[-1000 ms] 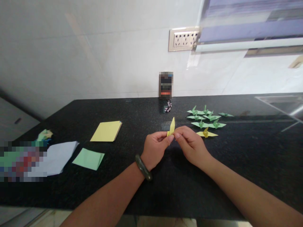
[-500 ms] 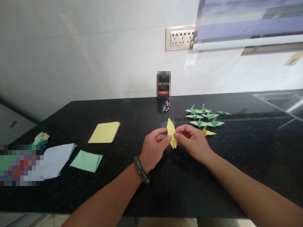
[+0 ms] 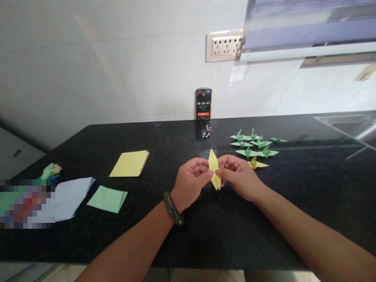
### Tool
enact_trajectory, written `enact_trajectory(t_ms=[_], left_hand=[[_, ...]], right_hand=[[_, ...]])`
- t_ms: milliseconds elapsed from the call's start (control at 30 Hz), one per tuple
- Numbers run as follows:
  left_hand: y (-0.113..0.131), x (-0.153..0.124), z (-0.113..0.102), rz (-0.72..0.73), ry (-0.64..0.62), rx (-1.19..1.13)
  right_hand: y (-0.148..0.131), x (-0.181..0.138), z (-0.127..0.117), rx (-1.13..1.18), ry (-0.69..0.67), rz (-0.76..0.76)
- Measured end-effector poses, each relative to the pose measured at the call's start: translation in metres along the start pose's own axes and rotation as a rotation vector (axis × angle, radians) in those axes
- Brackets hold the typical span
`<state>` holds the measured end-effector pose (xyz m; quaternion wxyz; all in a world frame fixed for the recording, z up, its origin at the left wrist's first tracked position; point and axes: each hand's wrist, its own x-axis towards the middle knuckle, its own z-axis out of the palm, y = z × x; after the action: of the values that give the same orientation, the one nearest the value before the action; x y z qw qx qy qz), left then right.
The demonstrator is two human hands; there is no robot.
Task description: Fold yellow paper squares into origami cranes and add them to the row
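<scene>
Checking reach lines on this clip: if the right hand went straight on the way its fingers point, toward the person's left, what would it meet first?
The right hand already pinches the folded yellow paper; just beyond that lie the left hand's fingertips, gripping the same piece. Depth between them is unclear.

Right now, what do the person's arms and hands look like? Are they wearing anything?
Both arms are bare, with no sleeves in view. The left hand has a dark, rounded bangle at its wrist. The right hand wears no glove; no ring is visible.
</scene>
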<state>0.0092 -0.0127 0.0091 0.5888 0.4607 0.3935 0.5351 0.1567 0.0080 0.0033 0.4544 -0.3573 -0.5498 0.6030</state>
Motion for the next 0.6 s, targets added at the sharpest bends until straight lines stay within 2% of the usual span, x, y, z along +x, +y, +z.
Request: enact_trajectory(t_ms=[600], left_hand=[[0.0032,-0.0009,0.0005,-0.02,0.035,0.021]], right_hand=[[0.0002,-0.0023,0.0011,-0.007,-0.021,-0.024]])
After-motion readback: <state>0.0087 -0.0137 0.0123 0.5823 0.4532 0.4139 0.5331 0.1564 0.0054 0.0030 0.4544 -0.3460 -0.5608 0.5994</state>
